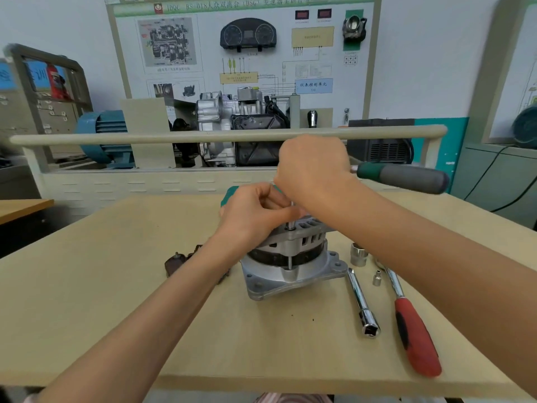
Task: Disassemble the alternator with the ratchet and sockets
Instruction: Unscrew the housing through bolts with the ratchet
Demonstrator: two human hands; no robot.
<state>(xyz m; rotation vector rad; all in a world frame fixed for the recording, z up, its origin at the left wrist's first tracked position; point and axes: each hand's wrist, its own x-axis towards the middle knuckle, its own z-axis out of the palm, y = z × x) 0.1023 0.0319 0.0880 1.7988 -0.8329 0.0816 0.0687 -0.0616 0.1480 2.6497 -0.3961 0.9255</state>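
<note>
The silver alternator (287, 263) stands upright on the beige table (116, 286), its flange down. A thin socket shaft (291, 219) rises from a bolt on its upper rim. My left hand (255, 210) pinches that shaft just above the housing. My right hand (313, 167) grips the head of a ratchet whose green and grey handle (404, 177) sticks out to the right. The ratchet head itself is hidden under my right fist.
A chrome extension bar (361, 303), a small socket (377, 278), a large socket (358, 254) and a red-handled ratchet (415, 333) lie right of the alternator. A dark brown part (177, 263) lies to its left. A green object (229, 194) sits behind my left hand. A rail (174, 138) crosses behind.
</note>
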